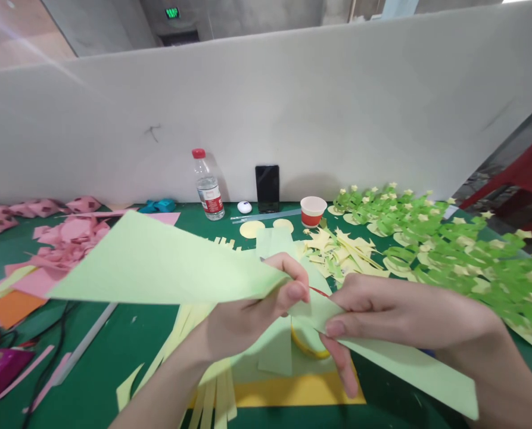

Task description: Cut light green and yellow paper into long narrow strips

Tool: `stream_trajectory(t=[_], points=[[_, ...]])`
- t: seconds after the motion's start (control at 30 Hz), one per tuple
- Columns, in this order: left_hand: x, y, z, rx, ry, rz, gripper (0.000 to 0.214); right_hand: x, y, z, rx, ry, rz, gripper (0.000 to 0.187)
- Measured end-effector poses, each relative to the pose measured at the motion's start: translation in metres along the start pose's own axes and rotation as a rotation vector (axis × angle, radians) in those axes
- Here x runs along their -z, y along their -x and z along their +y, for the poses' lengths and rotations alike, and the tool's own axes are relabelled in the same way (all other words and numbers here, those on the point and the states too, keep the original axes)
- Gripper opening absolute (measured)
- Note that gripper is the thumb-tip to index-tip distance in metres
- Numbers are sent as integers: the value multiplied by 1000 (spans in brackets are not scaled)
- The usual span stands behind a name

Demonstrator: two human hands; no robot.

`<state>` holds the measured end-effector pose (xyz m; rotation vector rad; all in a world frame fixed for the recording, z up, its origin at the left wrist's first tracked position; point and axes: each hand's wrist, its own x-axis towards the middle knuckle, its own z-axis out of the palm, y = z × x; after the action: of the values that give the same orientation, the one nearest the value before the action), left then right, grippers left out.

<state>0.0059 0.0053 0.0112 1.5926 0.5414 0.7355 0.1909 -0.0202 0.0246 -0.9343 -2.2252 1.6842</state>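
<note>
Light green paper (158, 265) is pinched between the thumb and fingers of my left hand (266, 307), its wide part fanning out to the left. My right hand (382, 310) is closed on a light green paper strip (417, 363) that slants down to the right. Between the hands the paper narrows and bends; I cannot tell whether it is one piece. A small red edge shows there, its kind unclear. Below lie more light green paper pieces (277, 351), a curved yellow edge (308, 345) and a yellow-orange sheet (292, 390).
Pale yellow strips (212, 390) and cut scraps (337, 247) lie around the hands. Behind stand a water bottle (210, 193), a phone (267, 187) and a paper cup (313, 211). Green spiral decorations with stars (462, 256) spread at right; pink paper (73, 238) lies left.
</note>
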Motion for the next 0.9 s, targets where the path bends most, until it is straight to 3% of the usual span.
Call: stream_trajectory(t=[0.13, 0.3, 0.57, 0.77, 0.9], points=[[1, -1, -3, -29, -23, 81, 31, 0, 0, -1, -3, 15, 18, 58], [-1, -5, 0, 92, 74, 101, 27, 0, 1, -4, 20, 19, 46, 57], [2, 2, -3, 99, 11, 184, 21, -1, 4, -9, -96, 134, 68, 58], [2, 0, 1, 118, 276, 296, 22, 1, 5, -9, -49, 113, 24, 58], [3, 1, 9, 79, 314, 440, 17, 5, 9, -10, -38, 157, 21, 57]])
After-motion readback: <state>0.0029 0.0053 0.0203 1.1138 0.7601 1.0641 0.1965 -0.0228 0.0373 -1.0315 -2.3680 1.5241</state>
